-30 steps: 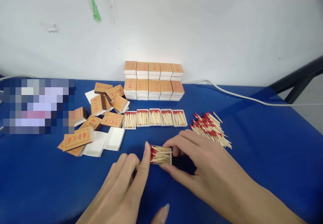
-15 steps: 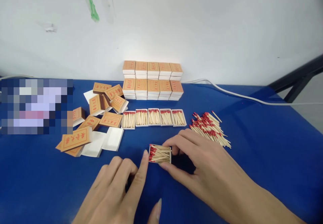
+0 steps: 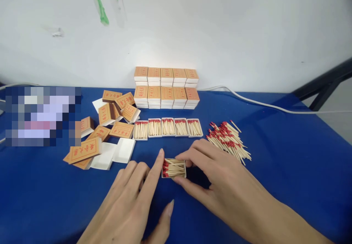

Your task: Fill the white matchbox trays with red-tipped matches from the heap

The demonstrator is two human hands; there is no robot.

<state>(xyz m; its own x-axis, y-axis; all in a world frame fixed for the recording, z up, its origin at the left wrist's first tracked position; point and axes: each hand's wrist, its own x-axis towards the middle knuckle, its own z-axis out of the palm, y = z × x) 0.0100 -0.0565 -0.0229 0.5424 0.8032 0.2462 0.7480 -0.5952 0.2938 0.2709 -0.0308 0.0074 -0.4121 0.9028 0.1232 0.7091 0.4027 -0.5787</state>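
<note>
A white matchbox tray (image 3: pixel 185 168) full of red-headed matches (image 3: pixel 173 168) rests on the blue table in front of me, the heads pointing left. My right hand (image 3: pixel 220 167) grips this tray between thumb and fingers at its right end. Along the tray's left end lies the stretched index finger of my left hand (image 3: pixel 132 196); the thumb is spread away and nothing is held. Just beyond, several filled trays (image 3: pixel 168 127) stand in a row, match heads toward the back. A loose pile of matches (image 3: pixel 228 139) lies right of them, past my right hand.
Orange matchboxes (image 3: pixel 167 94) are stacked in two rows near the wall. Loose matchbox sleeves (image 3: pixel 85 150) and white trays (image 3: pixel 123 150) are heaped at the left. A white cable (image 3: pixel 255 101) crosses the back right. A blurred patch covers the far left.
My left index finger has slid forward along the tray's left end, and the left thumb has moved up slightly. My right hand still holds the tray in nearly the same place.
</note>
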